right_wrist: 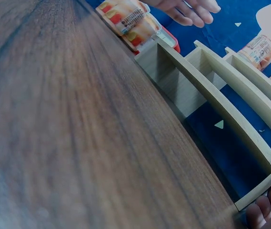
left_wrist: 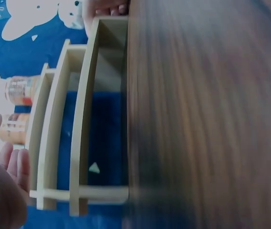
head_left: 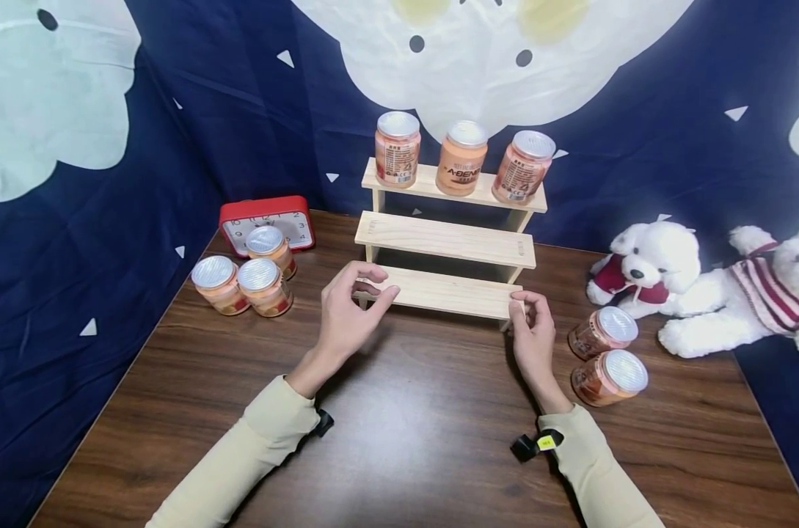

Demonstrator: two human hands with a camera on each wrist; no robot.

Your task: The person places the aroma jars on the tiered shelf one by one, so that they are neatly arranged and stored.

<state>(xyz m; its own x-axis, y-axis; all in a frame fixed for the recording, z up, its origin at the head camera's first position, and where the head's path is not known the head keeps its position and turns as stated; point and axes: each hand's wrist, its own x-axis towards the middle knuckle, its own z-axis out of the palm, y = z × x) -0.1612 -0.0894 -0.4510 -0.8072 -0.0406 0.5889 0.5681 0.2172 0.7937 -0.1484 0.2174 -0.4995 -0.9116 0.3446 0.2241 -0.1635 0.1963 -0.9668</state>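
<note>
A three-tier wooden stand (head_left: pixel 445 239) is at the back of the table, its tiers stepping up toward the cloth. My left hand (head_left: pixel 351 304) hovers by the left end of the lowest tier, fingers bent and thumb apart, with nothing between them. In the right wrist view this left hand (right_wrist: pixel 188 10) hangs above the stand's far end. My right hand (head_left: pixel 533 330) grips the right end of the lowest tier, thumb in front; its curled fingers (right_wrist: pixel 264 208) show beside the side panel. On the top tier stand three jars of orange content with silvery lids, including a middle jar (head_left: pixel 462 158).
Three similar jars (head_left: pixel 265 287) cluster at left before a red clock (head_left: pixel 267 220). Two more jars (head_left: pixel 609 377) stand right of my right hand. White plush dogs (head_left: pixel 663 257) sit at the right edge. A dark blue patterned cloth (head_left: pixel 254 110) hangs behind the brown table (head_left: pixel 399 440).
</note>
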